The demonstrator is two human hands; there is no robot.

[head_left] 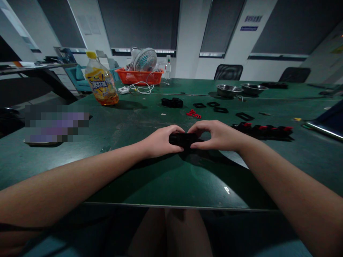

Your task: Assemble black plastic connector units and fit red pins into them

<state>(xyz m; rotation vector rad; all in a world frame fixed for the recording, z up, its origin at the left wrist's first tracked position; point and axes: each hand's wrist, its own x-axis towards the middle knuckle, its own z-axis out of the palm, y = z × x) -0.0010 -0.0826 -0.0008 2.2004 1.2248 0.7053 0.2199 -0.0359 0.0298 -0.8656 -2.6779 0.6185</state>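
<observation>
Between my two hands is a small black plastic part (184, 140), held just over the green table (166, 184). My left hand (163, 141) grips its left end, thumb in front and fingers behind. On the other end my right hand (213, 134) pinches it between thumb and fingers. The part is dark, so its finer shape cannot be made out. Beyond my hands lie small red pieces (193, 114), a black block-like part (172, 102) and several flat black frames (220, 110). To the right of my right hand sits a row of black parts with red pieces (264, 131).
A bottle with a yellow cap (100, 80) stands at the left, near a blurred flat object (57, 126). Farther back are an orange basket (139, 76) with a fan, white cables (138, 88), a clear bottle (167, 68) and two metal bowls (227, 91). A dark blue object (331, 119) lies right.
</observation>
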